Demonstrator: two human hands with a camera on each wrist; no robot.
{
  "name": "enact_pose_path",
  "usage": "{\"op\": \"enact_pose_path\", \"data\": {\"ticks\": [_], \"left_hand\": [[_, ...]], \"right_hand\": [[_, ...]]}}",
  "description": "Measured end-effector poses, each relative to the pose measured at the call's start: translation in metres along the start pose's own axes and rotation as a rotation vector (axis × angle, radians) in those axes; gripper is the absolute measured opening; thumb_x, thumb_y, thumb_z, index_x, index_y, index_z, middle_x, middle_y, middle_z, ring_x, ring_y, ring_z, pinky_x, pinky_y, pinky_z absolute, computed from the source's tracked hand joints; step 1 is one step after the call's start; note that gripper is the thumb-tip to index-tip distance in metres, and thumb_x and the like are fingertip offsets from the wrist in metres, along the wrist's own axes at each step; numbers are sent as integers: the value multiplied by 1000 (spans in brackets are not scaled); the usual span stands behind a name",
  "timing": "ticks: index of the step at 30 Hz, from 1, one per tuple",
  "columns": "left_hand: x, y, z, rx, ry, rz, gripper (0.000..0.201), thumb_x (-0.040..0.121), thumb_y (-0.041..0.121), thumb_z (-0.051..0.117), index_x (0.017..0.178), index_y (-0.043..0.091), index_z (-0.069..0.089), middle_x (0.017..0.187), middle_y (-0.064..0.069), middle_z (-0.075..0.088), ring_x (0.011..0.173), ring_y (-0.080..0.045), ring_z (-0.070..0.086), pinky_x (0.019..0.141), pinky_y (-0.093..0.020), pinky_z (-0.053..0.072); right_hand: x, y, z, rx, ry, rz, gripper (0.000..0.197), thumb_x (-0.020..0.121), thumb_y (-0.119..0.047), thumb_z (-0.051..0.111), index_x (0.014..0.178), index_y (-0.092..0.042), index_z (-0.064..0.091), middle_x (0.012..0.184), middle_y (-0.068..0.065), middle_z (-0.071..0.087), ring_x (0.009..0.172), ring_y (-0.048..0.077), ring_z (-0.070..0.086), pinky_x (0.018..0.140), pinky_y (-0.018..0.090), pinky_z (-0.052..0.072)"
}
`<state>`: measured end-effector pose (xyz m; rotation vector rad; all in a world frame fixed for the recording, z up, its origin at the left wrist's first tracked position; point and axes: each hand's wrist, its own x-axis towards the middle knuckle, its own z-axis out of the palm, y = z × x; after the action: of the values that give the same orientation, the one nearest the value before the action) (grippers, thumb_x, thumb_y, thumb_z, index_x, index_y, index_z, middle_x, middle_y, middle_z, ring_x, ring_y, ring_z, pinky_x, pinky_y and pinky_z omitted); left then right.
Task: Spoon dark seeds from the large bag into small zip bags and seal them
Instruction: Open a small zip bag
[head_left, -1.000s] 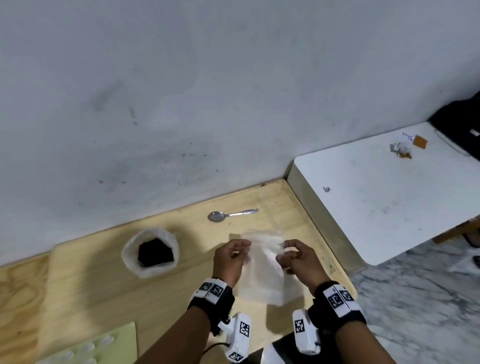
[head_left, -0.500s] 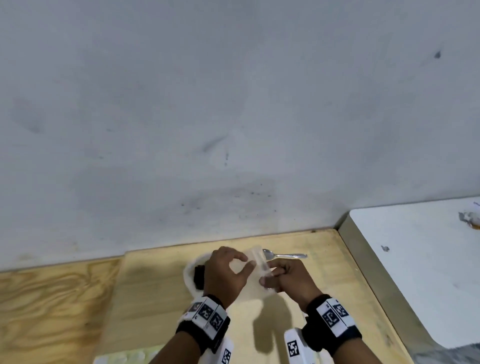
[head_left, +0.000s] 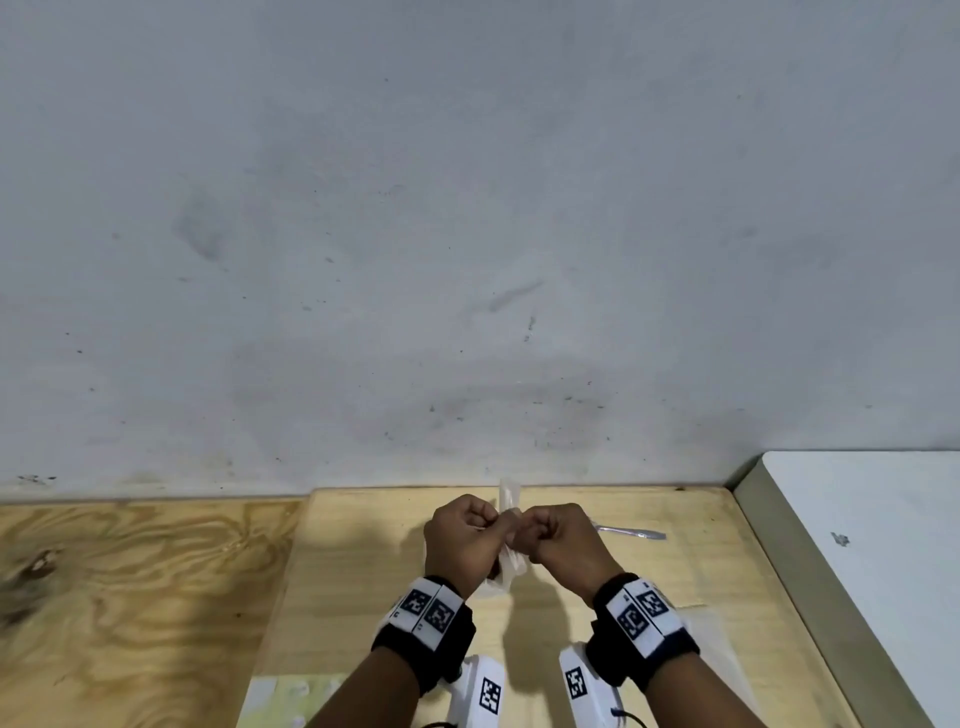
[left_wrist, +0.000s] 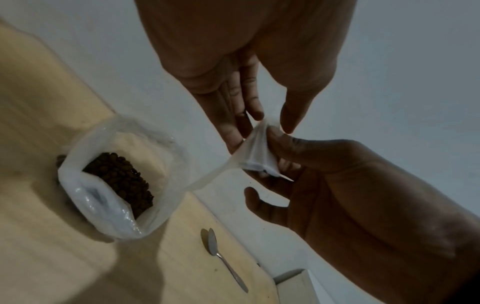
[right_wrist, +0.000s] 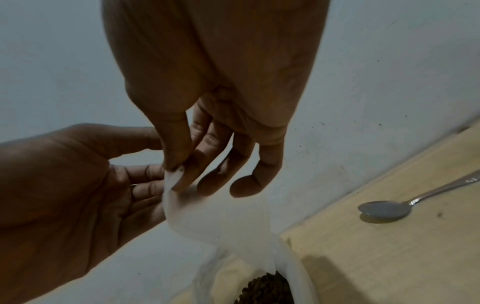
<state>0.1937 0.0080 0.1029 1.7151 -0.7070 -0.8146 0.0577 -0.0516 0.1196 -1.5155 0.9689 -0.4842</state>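
Head view: both hands are raised together over the wooden tabletop (head_left: 649, 649), closer than a second ago, when they held the small zip bag (head_left: 510, 501) spread flat between them. The bag is now bunched into a narrow strip between the knuckles, its top edge poking up. Left hand (head_left: 462, 540) and right hand (head_left: 563, 545) are both clenched onto it. The spoon (head_left: 631, 532) lies behind the right hand; only its handle shows. The large bag, plain a second ago, is hidden behind the left hand. The camera has tilted up: the wall (head_left: 467, 208) fills most of the frame, and the white side surface (head_left: 883, 545) is cut at the right edge.

Left wrist view: the left fingers (left_wrist: 235, 131) and thumb meet the zip bag's corner (left_wrist: 255, 152); the right hand (left_wrist: 350, 185) pinches it from the other side. Below, the large bag (left_wrist: 166, 205) stands open on the tabletop, dark seeds (left_wrist: 122, 181) inside; the spoon (left_wrist: 221, 253) lies near it.

Right wrist view: right thumb and forefinger (right_wrist: 187, 176) pinch the bag's upper edge (right_wrist: 171, 181); the film hangs down over the seeds (right_wrist: 267, 288).
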Motion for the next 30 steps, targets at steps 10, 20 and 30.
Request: {"op": "enact_pose_path", "data": {"ticks": [10, 20, 30], "left_hand": [[-6, 3, -3, -147, -124, -145, 16, 87, 2, 61, 71, -1, 62, 72, -19, 67, 65, -25, 68, 70, -41, 62], [0, 17, -11, 357, -279, 117, 28, 81, 19, 55, 60, 0, 52, 56, -16, 59, 52, -26, 67, 55, -38, 55], [-5, 0, -8, 675, -295, 408, 98, 53, 68, 72, 135, 29, 36, 137, 13, 37, 127, -6, 38, 104, -35, 36]], "right_hand": [[2, 1, -7, -140, 15, -19, 17, 86, -7, 72, 70, -14, 73, 59, -11, 68, 58, 0, 60, 61, 14, 45], [9, 1, -6, -272, 207, -122, 26, 74, 2, 68, 57, -12, 54, 62, 5, 65, 51, 17, 65, 53, 30, 52], [9, 8, -13, -216, 217, -44, 28, 83, 12, 59, 72, -12, 69, 73, -1, 67, 44, 7, 58, 50, 19, 48]]}}
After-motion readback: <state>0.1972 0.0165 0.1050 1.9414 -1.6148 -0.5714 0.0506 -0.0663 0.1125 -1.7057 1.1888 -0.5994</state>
